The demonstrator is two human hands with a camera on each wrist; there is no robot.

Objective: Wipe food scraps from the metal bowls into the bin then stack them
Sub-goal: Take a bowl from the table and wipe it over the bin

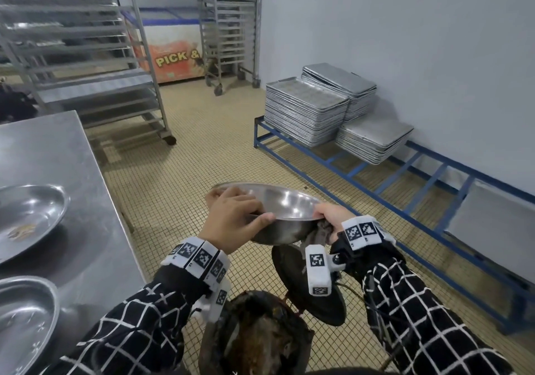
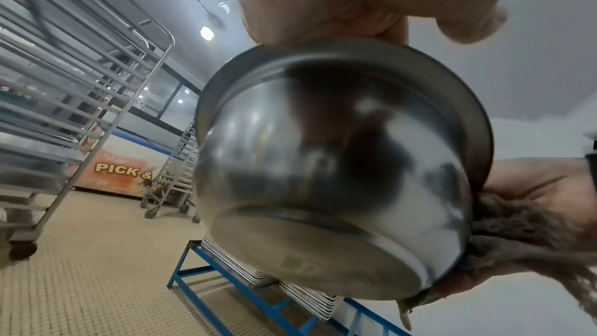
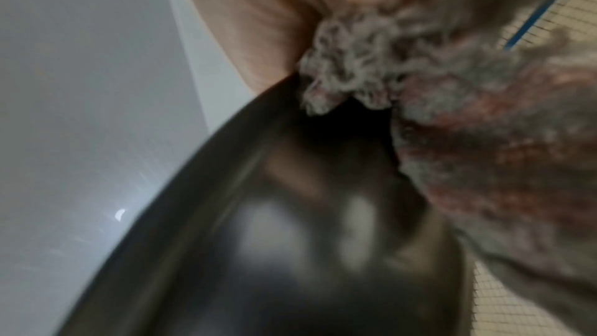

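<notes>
While left hand (image 1: 231, 218) grips bowl (image 1: 286, 203), right hand (image 1: 333, 218) clutches rag (image 1: 318, 234) (freezer (image 1: 173, 53) reads "PICK &").

We are in a commercial kitchen's back room.
Around us stand wheeled tray racks (image 1: 86, 50), stacks of metal baking trays (image 1: 307, 111) on a blue frame (image 1: 405, 177), a steel worktable (image 1: 58, 154), a chest freezer (image 1: 173, 53) and small floor tiles.

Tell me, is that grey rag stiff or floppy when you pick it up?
Probably floppy: the grey rag bunches in the right hand and a strand dangles below the metal bowl. Its looped fibres look soft. Its reddish stains suggest it may be damp, so likely a bit heavy.
</notes>
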